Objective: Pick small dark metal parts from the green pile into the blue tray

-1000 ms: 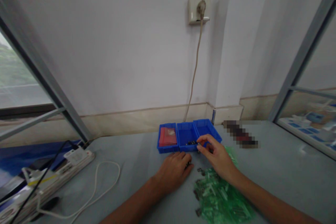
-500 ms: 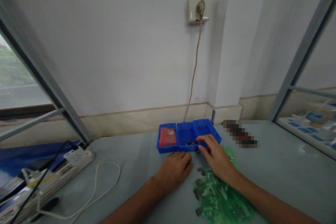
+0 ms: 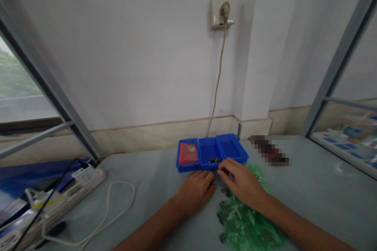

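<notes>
The left hand [image 3: 194,190] curls around small dark parts [image 3: 211,183]; the right hand [image 3: 240,180], fingertips close together, contents unclear, has blue bins [image 3: 209,147] just ahead.

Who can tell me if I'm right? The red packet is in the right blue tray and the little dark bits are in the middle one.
Not quite: the head view shows the red packet in the left blue tray. The little dark bits are in the middle blue tray.
</notes>
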Demonstrator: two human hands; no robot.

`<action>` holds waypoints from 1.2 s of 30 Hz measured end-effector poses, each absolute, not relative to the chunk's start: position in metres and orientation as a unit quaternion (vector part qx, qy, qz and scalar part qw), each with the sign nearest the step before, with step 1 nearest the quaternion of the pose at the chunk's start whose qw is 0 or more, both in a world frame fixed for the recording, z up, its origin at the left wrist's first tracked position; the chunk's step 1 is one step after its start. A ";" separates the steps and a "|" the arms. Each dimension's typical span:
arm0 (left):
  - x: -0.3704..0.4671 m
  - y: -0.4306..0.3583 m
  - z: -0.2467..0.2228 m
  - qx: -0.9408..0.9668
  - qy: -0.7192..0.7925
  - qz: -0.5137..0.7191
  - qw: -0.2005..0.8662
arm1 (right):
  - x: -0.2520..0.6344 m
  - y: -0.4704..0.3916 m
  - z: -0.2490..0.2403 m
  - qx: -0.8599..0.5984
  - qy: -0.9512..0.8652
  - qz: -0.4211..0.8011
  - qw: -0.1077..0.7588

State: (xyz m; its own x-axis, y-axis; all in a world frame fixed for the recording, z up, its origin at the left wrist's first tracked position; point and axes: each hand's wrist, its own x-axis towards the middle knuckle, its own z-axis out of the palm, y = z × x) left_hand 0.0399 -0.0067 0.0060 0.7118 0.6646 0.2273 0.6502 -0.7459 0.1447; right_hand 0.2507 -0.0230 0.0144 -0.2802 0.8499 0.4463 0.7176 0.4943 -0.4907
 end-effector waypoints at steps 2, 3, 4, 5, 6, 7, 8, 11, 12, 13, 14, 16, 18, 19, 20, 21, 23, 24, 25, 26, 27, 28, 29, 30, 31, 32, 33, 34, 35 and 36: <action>0.040 -0.006 0.003 0.925 0.354 0.137 0.029 | 0.249 -0.025 0.014 -0.496 -0.815 0.085 0.289; 0.040 -0.006 0.002 0.924 0.354 0.138 0.029 | 0.249 -0.026 0.013 -0.497 -0.822 0.078 0.266; 0.040 -0.005 0.001 0.923 0.357 0.140 0.029 | 0.248 -0.027 0.013 -0.497 -0.829 0.072 0.246; 0.040 -0.005 0.000 0.922 0.360 0.140 0.028 | 0.248 -0.027 0.012 -0.495 -0.836 0.068 0.228; 0.040 -0.005 -0.001 0.920 0.365 0.141 0.026 | 0.247 -0.028 0.011 -0.494 -0.841 0.066 0.212; 0.040 -0.004 -0.002 0.918 0.370 0.143 0.023 | 0.247 -0.028 0.010 -0.491 -0.846 0.064 0.199; 0.040 -0.004 -0.002 0.916 0.374 0.146 0.021 | 0.247 -0.028 0.009 -0.487 -0.850 0.064 0.190; 0.040 -0.004 -0.002 0.912 0.381 0.152 0.017 | 0.248 -0.027 0.006 -0.469 -0.862 0.059 0.183; 0.040 -0.004 -0.002 0.911 0.382 0.152 0.016 | 0.248 -0.027 0.005 -0.464 -0.864 0.058 0.185; 0.040 -0.004 -0.001 0.911 0.384 0.151 0.017 | 0.248 -0.026 0.005 -0.461 -0.866 0.056 0.186; 0.040 -0.005 -0.001 0.910 0.387 0.149 0.018 | 0.249 -0.026 0.005 -0.460 -0.867 0.053 0.187; 0.040 -0.005 0.000 0.907 0.393 0.149 0.018 | 0.249 -0.026 0.004 -0.461 -0.867 0.042 0.187; 0.040 -0.005 0.001 0.905 0.398 0.151 0.018 | 0.250 -0.026 0.005 -0.462 -0.868 0.033 0.181; 0.040 -0.005 0.001 0.903 0.400 0.152 0.019 | 0.251 -0.027 0.005 -0.460 -0.869 0.033 0.178; 0.040 -0.005 0.001 0.903 0.401 0.153 0.019 | 0.251 -0.027 0.005 -0.457 -0.871 0.035 0.175; 0.039 -0.005 0.001 0.903 0.402 0.153 0.021 | 0.251 -0.027 0.006 -0.453 -0.873 0.039 0.173; 0.039 -0.005 0.002 0.904 0.400 0.152 0.021 | 0.251 -0.028 0.006 -0.453 -0.874 0.044 0.174; 0.039 -0.005 0.002 0.904 0.399 0.150 0.022 | 0.250 -0.028 0.007 -0.457 -0.871 0.045 0.175; 0.039 -0.005 0.002 0.905 0.398 0.149 0.022 | 0.250 -0.028 0.007 -0.462 -0.868 0.045 0.175; 0.039 -0.005 0.002 0.906 0.397 0.147 0.022 | 0.249 -0.028 0.007 -0.468 -0.865 0.045 0.176; 0.039 -0.004 0.002 0.906 0.396 0.145 0.023 | 0.249 -0.027 0.007 -0.472 -0.863 0.044 0.176; 0.039 -0.004 0.001 0.907 0.396 0.144 0.023 | 0.249 -0.027 0.007 -0.475 -0.861 0.041 0.176; 0.039 -0.004 0.001 0.907 0.395 0.144 0.024 | 0.249 -0.027 0.006 -0.475 -0.862 0.036 0.175; 0.039 -0.003 0.000 0.907 0.394 0.145 0.024 | 0.249 -0.027 0.006 -0.473 -0.864 0.032 0.173; 0.039 -0.003 0.000 0.907 0.393 0.148 0.023 | 0.249 -0.027 0.006 -0.469 -0.866 0.029 0.170; 0.039 -0.003 -0.001 0.907 0.392 0.151 0.023 | 0.250 -0.027 0.005 -0.465 -0.869 0.029 0.168; 0.038 -0.003 -0.002 0.907 0.392 0.155 0.023 | 0.250 -0.027 0.005 -0.462 -0.871 0.032 0.167; 0.038 -0.003 -0.003 0.907 0.391 0.157 0.022 | 0.250 -0.028 0.005 -0.458 -0.872 0.038 0.167; 0.038 -0.003 -0.004 0.907 0.389 0.158 0.021 | 0.250 -0.028 0.005 -0.456 -0.873 0.043 0.169; 0.038 -0.003 -0.005 0.908 0.388 0.158 0.020 | 0.250 -0.028 0.006 -0.457 -0.872 0.046 0.172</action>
